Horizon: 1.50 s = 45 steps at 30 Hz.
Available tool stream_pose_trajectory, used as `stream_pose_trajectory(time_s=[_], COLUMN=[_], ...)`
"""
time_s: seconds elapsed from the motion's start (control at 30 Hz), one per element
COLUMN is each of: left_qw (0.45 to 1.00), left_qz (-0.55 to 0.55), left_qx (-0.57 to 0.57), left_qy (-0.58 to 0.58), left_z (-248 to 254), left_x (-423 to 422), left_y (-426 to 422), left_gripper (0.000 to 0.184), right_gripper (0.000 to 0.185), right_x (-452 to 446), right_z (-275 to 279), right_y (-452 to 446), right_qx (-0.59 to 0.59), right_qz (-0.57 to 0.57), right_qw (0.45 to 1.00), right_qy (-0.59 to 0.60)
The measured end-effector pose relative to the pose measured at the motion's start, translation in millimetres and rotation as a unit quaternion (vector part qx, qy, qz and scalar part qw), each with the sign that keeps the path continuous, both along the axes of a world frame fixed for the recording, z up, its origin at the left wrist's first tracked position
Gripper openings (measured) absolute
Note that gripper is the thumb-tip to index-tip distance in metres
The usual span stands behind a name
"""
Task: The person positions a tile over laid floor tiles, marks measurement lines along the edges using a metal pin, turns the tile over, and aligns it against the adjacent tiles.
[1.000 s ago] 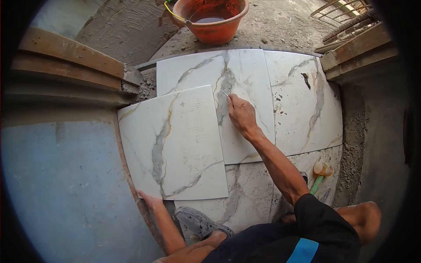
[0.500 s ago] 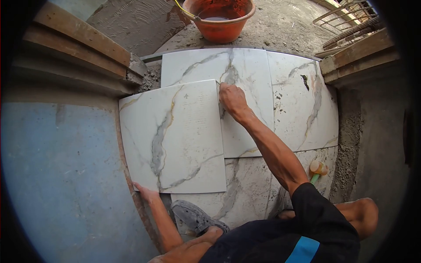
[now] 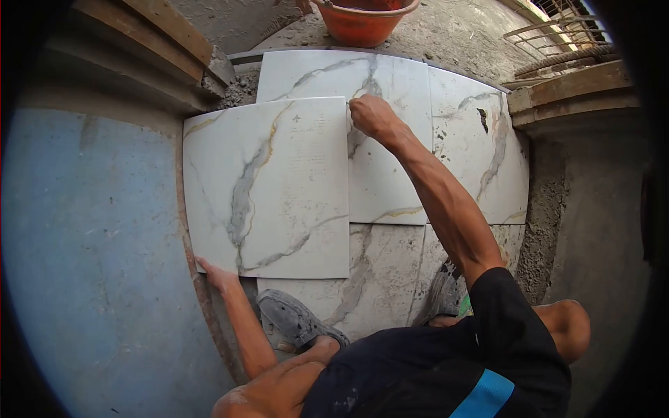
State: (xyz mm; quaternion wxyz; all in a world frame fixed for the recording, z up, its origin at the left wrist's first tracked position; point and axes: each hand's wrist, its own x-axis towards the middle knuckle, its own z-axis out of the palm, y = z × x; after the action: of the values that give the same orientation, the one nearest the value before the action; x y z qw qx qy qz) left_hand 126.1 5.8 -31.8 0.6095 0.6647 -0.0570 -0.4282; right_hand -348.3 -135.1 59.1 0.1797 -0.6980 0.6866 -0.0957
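A large white marble-look tile (image 3: 286, 188) with grey and gold veins lies over the edges of the tiles around it, its left side along the blue wall. My left hand (image 3: 221, 279) grips its lower left corner, with the thumb at the edge and the other fingers mostly hidden. At its upper right corner my right hand (image 3: 376, 117) is closed against the edge, the fingertips hidden from view. Beneath and beside that hand is a second veined tile (image 3: 394, 174). A third tile (image 3: 481, 160), speckled with mortar, adjoins it on the right.
An orange bucket (image 3: 366, 24) stands on the rough ground beyond the tiles. Wooden frame pieces (image 3: 164, 31) flank the opening, with a wire rack (image 3: 557, 38) at upper right. A blue wall (image 3: 97, 244) borders the left. My shoe (image 3: 296, 317) rests on dusty tiles.
The whole view has shifted, so the tiles and bucket sit higher. Both hands stay at the same corners of the tile. The mallet on the right is now mostly hidden behind my leg and arm.
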Motion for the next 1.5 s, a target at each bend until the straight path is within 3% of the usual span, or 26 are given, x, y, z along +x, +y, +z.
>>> stream_pose_trajectory(time_s=[0.3,0.43,0.6,0.63,0.7,0.9,1.0,1.33,1.5], left_qw=[0.999,0.999,1.0,1.0,1.0,0.999,0.999,0.999,0.999], left_qz=[0.027,0.023,0.019,0.019,0.023,0.002,-0.013,-0.006,-0.006], left_qx=[-0.019,-0.024,-0.015,-0.016,-0.016,-0.046,-0.03,-0.035,-0.03], left_qy=[0.003,0.009,0.019,0.01,0.0,0.003,0.015,0.02,0.008], left_z=[11,16,10,9,9,6,-3,3,-5], left_x=[-14,-16,-11,-12,-11,-10,0,-4,2], left_y=[-2,-1,-2,-3,1,-2,1,0,0], left_gripper=[0.071,0.071,0.07,0.069,0.069,0.068,0.072,0.069,0.069], right_gripper=[0.011,0.012,0.01,0.01,0.01,0.022,0.014,0.019,0.018], right_x=[34,66,88,84,66,20,15,9,4], right_z=[-4,21,31,35,40,0,-5,-10,-13], right_y=[100,161,228,221,194,79,44,9,21], right_qx=[0.03,0.104,0.181,0.179,0.099,-0.021,-0.043,-0.056,-0.059], right_qz=[0.06,0.063,0.176,0.174,0.066,-0.113,-0.115,-0.102,0.002], right_qw=[0.998,0.992,0.965,0.966,0.992,0.993,0.992,0.993,0.998], right_qy=[-0.003,-0.018,-0.073,-0.073,-0.049,-0.006,0.016,0.008,-0.018])
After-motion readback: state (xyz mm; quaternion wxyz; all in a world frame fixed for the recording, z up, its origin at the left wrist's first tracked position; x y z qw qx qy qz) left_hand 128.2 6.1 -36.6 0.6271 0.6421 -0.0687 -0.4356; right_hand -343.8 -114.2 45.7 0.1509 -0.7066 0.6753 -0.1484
